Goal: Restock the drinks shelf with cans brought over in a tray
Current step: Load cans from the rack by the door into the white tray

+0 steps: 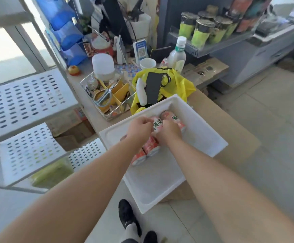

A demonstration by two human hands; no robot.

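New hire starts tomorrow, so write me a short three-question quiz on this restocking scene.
1. True or false: the white tray sits on the perforated shelf.
2. What lies on the yellow bag? A scissors, B dark phone, C paper cup.
3. Which hands are on the cans?

Key: 1 false, it rests on brown cardboard. 2 B. 3 both, the left hand and the right hand.

Left hand [139,128] and right hand [169,134] grip cans [151,146] in tray [153,183]
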